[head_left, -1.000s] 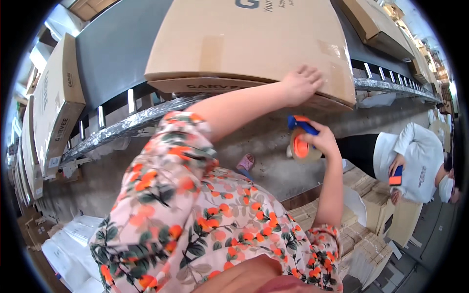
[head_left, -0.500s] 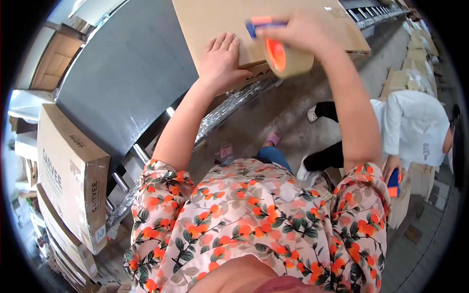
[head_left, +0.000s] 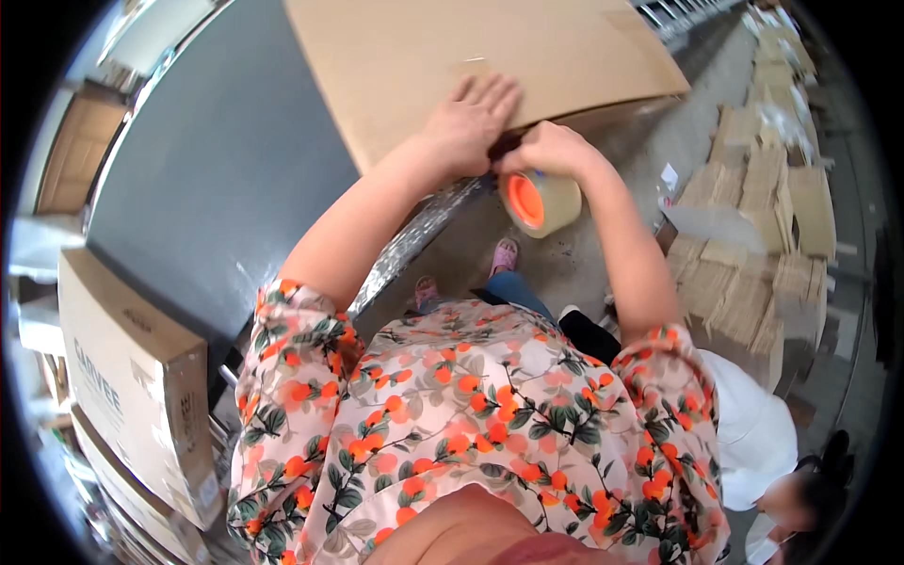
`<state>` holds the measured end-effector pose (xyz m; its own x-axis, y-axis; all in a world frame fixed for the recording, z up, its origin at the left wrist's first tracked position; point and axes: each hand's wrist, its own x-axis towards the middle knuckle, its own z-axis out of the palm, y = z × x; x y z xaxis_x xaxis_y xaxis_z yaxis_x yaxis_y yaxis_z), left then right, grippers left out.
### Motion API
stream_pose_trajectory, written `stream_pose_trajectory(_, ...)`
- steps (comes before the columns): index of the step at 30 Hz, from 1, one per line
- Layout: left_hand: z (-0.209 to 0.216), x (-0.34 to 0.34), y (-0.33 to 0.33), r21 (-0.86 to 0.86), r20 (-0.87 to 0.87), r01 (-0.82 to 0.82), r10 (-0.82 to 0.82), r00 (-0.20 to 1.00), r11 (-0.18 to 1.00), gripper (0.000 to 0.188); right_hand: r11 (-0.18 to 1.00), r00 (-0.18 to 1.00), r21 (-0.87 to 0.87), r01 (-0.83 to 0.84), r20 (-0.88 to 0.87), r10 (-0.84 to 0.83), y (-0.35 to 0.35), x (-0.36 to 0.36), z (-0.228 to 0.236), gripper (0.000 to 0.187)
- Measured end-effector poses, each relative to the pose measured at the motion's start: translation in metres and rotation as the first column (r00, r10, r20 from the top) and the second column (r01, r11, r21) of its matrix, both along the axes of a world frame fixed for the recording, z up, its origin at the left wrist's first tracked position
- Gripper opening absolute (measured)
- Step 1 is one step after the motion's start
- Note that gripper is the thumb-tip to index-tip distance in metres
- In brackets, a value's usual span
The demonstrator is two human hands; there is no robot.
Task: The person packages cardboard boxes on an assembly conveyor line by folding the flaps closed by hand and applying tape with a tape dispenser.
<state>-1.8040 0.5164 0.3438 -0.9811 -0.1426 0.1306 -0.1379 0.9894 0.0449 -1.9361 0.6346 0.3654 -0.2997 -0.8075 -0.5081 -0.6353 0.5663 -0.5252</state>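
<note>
A large brown cardboard box (head_left: 405, 56) lies before me, its near edge overhanging the grey surface beneath. My left hand (head_left: 476, 122) rests flat on the box top by that edge, fingers extended. Closed around a tape dispenser, my right hand (head_left: 556, 151) is just beyond the edge, close beside the left. The dispenser's roll of clear tape (head_left: 557, 212) with an orange core hangs below the right hand; its handle is mostly hidden by the fingers. A small shiny strip of tape (head_left: 476, 64) shows on the box top.
To the left runs a dark grey bench top (head_left: 217, 179); printed cartons (head_left: 122, 358) stand at its near end. Rollers (head_left: 692, 17) extend at the far right. Stacks of flattened cardboard (head_left: 734, 282) line the floor on the right. A person in white (head_left: 753, 424) is close at my lower right.
My right hand has brought the tape dispenser down from over the box top to its near edge. My left hand has slid right, next to it. The co-worker has shifted nearer the lower right.
</note>
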Motion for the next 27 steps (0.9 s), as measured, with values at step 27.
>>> stream_pose_trajectory(27, 0.067, 0.471, -0.109, 0.451, 0.072, -0.772, 0.881, -0.468, -0.447, 0.098, 0.843, 0.366, -0.365, 0.395, 0.904, 0.22, 0.001, -0.145, -0.065, 0.05)
